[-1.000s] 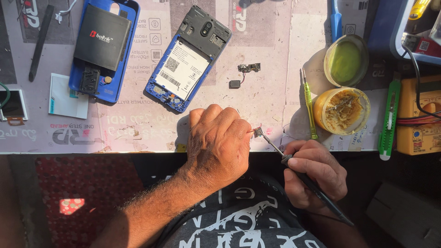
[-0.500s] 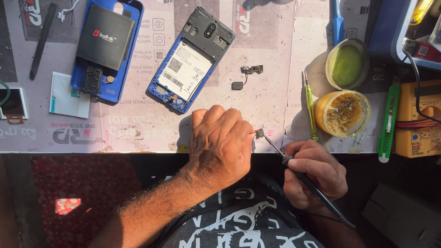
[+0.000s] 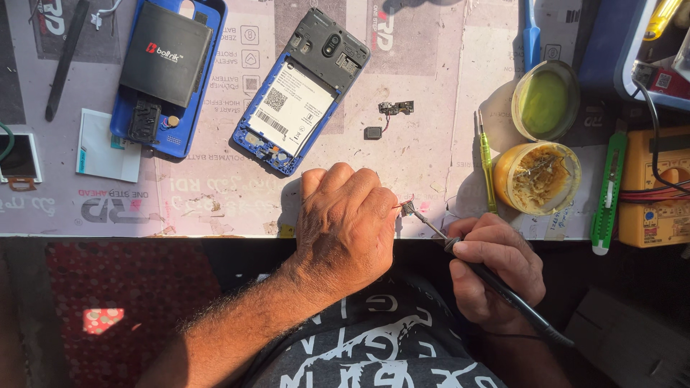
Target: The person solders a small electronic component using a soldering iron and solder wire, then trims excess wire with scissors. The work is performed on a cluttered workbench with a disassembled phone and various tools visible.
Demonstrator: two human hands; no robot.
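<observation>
Forearm and left hand [image 3: 345, 223] reach up from the lap, knuckles up, fingers curled down at the near edge of the desk [image 3: 215, 208], pinning a small part [image 3: 407, 209] with thin red wire at the fingertips. Right hand [image 3: 496, 269] is closed around a soldering iron [image 3: 503, 287] like a pen, its tip touching that part. Since a second ago both hands have barely shifted; the iron tip remains on the part. Farther off lie a flux tin [image 3: 537, 177], a green screwdriver [image 3: 486, 162], and an opened blue phone [image 3: 302, 93].
</observation>
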